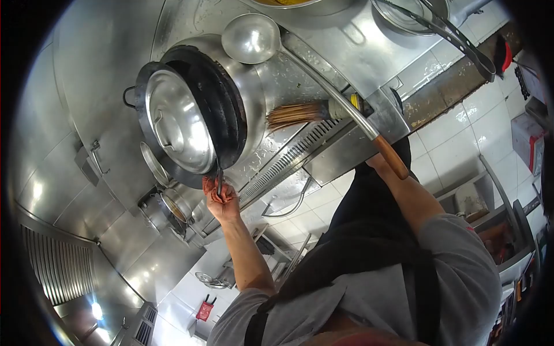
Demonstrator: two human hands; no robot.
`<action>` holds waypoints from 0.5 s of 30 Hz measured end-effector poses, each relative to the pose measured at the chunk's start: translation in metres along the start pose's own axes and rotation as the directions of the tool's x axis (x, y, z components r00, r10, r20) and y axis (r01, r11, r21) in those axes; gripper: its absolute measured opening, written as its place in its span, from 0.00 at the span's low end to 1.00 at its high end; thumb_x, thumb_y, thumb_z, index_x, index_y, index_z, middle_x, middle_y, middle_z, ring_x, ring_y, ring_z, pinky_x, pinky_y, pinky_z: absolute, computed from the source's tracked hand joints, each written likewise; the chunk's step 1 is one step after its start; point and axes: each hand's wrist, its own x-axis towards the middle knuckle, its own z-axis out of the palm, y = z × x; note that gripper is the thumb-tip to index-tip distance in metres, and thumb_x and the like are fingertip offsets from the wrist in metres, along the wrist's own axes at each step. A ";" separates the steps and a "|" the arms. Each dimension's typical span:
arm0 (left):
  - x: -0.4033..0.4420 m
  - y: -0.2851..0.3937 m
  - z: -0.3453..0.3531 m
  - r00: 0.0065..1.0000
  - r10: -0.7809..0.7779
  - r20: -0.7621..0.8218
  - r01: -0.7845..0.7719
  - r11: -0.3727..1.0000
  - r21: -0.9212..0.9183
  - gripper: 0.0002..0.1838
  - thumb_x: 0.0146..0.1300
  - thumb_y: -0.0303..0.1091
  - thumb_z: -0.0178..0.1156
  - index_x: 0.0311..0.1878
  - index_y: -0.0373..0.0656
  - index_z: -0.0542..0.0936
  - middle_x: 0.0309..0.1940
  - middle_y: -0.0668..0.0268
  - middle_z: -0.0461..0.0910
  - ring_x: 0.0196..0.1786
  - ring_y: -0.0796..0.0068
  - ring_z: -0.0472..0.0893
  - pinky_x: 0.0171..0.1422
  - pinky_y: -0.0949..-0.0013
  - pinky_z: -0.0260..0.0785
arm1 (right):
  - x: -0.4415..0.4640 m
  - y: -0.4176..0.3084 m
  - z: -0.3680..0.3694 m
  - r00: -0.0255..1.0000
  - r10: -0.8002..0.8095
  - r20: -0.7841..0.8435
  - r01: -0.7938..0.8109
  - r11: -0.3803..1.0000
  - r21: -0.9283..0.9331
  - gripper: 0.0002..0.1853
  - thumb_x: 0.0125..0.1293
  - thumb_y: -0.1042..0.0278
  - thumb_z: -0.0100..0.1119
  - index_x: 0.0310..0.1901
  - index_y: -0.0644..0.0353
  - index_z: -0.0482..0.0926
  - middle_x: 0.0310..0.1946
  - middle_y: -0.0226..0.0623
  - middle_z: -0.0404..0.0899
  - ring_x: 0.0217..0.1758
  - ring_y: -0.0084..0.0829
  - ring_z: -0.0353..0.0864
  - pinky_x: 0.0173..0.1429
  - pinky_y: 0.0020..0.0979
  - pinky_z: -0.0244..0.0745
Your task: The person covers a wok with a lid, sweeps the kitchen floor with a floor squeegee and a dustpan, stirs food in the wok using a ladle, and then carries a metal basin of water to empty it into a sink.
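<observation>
My left hand (226, 209) is closed round a crumpled red cloth (218, 191) at the handle of a black wok (151, 128). A domed metal lid (178, 122) lies in this wok, which is tilted against another dark wok (225, 109). A ladle (251, 39) with a wooden handle end (391, 158) lies across the counter's edge. My right hand (375, 161) is low by the counter's edge, behind the ladle's handle; its fingers are hidden.
A bamboo brush (297, 114) lies beside the slotted drain (303, 144). Tongs (456, 37) rest across a metal bowl (404, 17) at the upper right. More pans (176, 206) stand left of my left hand.
</observation>
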 end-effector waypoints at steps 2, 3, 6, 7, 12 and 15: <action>0.000 -0.001 -0.003 1.000 0.005 -0.015 -0.006 0.999 -0.035 0.09 0.61 0.25 0.47 0.44 0.45 0.72 0.32 0.60 0.73 0.21 0.78 0.62 0.20 0.81 0.51 | -0.002 0.000 -0.001 1.000 0.001 0.003 -0.001 1.000 0.007 0.17 0.56 0.66 0.56 0.47 0.61 0.75 0.49 0.45 0.74 0.57 0.42 0.69 0.60 0.42 0.63; -0.001 -0.002 -0.003 1.000 0.014 0.014 -0.013 1.000 -0.019 0.09 0.61 0.24 0.47 0.43 0.44 0.72 0.31 0.60 0.73 0.21 0.78 0.63 0.20 0.81 0.52 | -0.003 0.000 -0.002 1.000 0.001 0.004 -0.001 1.000 0.011 0.17 0.56 0.66 0.56 0.47 0.61 0.75 0.49 0.45 0.74 0.57 0.42 0.69 0.60 0.42 0.63; -0.001 -0.008 -0.001 0.999 0.033 0.043 -0.033 0.999 0.000 0.09 0.59 0.23 0.47 0.43 0.43 0.72 0.31 0.60 0.73 0.21 0.78 0.64 0.20 0.80 0.53 | -0.004 0.001 -0.003 1.000 0.001 0.007 -0.001 1.000 0.013 0.17 0.56 0.66 0.56 0.48 0.61 0.74 0.48 0.45 0.74 0.56 0.43 0.69 0.60 0.42 0.63; -0.001 -0.010 -0.001 0.998 0.044 0.040 -0.045 0.999 0.008 0.10 0.59 0.22 0.47 0.43 0.43 0.71 0.31 0.60 0.73 0.21 0.77 0.64 0.20 0.80 0.54 | -0.004 0.001 -0.003 1.000 0.005 0.011 -0.005 1.000 0.015 0.17 0.56 0.66 0.56 0.48 0.61 0.74 0.48 0.45 0.74 0.56 0.43 0.69 0.60 0.42 0.63; -0.001 -0.016 -0.002 0.993 0.093 0.073 -0.096 0.995 0.040 0.11 0.58 0.22 0.48 0.45 0.42 0.70 0.30 0.61 0.73 0.20 0.76 0.65 0.19 0.79 0.57 | -0.002 0.000 -0.003 1.000 0.007 0.012 -0.007 1.000 0.023 0.18 0.56 0.65 0.56 0.48 0.61 0.74 0.47 0.45 0.74 0.55 0.43 0.70 0.59 0.42 0.64; -0.002 -0.017 0.002 0.993 0.102 0.062 -0.105 0.994 0.040 0.12 0.57 0.21 0.48 0.45 0.41 0.70 0.29 0.61 0.73 0.20 0.76 0.65 0.19 0.79 0.57 | -0.002 -0.001 -0.003 1.000 0.007 0.013 -0.008 1.000 0.025 0.18 0.56 0.65 0.56 0.48 0.61 0.74 0.47 0.45 0.75 0.55 0.43 0.70 0.59 0.42 0.64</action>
